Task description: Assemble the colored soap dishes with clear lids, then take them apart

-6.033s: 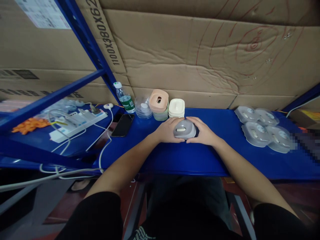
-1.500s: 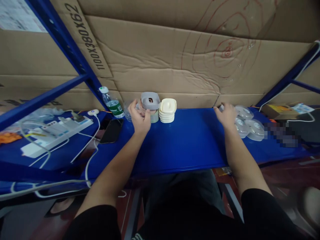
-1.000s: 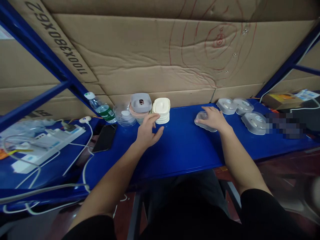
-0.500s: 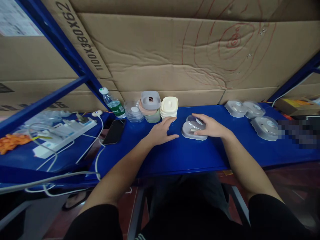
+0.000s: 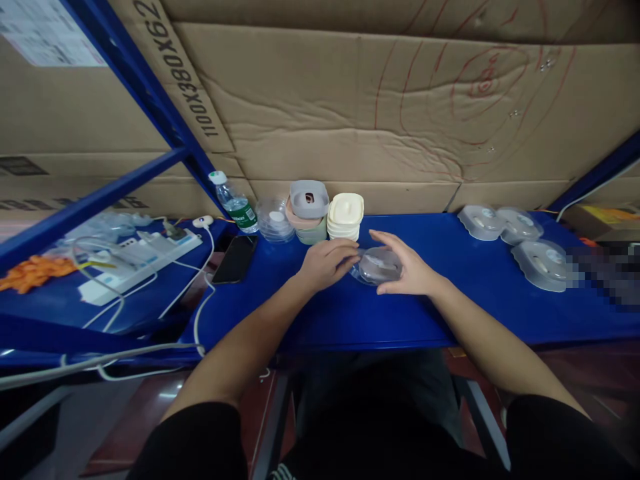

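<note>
A small clear plastic container with a grey part inside it sits on the blue table between my two hands. My left hand is at its left edge, fingers bent together with the thumb near them, closed on the clear rim. My right hand curves around the right side, with fingers and thumb spread apart behind and in front of it. Whether the right fingers touch the container, I cannot tell. Just behind my left hand stands a stack of cream-coloured boxes.
Grey, pink and green boxes are stacked beside clear plastic lids. A water bottle and phone lie further left, near a power strip. Several clear containers sit on the right. Cardboard backs the table.
The container has moved slightly left and toward me, and looks turned. My left hand has come to its edge. My right fingers have opened wider around it.
</note>
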Demonstrator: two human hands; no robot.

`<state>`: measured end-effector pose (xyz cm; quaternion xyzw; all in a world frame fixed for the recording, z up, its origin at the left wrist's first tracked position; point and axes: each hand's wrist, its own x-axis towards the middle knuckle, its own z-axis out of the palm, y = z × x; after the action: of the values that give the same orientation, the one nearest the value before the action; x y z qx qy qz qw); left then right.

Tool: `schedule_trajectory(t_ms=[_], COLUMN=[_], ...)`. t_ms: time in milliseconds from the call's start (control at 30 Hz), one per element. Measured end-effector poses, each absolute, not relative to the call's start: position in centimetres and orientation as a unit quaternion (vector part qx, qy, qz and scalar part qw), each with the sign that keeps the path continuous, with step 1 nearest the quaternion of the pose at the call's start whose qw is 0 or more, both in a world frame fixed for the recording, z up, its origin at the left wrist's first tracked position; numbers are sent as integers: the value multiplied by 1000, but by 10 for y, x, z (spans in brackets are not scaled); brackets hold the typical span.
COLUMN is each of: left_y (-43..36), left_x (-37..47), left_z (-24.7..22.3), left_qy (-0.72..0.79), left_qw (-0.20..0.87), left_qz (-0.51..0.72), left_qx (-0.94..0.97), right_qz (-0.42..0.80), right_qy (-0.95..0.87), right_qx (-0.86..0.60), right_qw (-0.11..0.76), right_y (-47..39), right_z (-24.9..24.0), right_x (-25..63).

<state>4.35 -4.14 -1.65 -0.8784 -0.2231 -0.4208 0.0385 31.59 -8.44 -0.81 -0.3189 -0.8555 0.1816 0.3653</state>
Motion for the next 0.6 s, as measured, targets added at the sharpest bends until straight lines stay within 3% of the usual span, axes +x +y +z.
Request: schedule_trajectory(t_ms=[100, 233, 400, 600], left_y=[-22, 13, 33, 15], left_x=[24, -16, -55, -50], left_z=[-17, -7, 8, 8], left_qy=[-252, -372, -511, -541], left_qw=[105, 128, 39, -31], left_qz=[-545, -759, -775, -664], left_qx=[-793, -518, -369, -514], right_qz=[152, 102, 104, 125], right_qy=[-843, -802, -798, -823], right_qx=[-343, -420, -475, -459], right_qw=[386, 413, 356, 309], right_y=[-80, -70, -64, -65], right_z=[-8, -11, -15, -16], right_x=[325, 342, 351, 347])
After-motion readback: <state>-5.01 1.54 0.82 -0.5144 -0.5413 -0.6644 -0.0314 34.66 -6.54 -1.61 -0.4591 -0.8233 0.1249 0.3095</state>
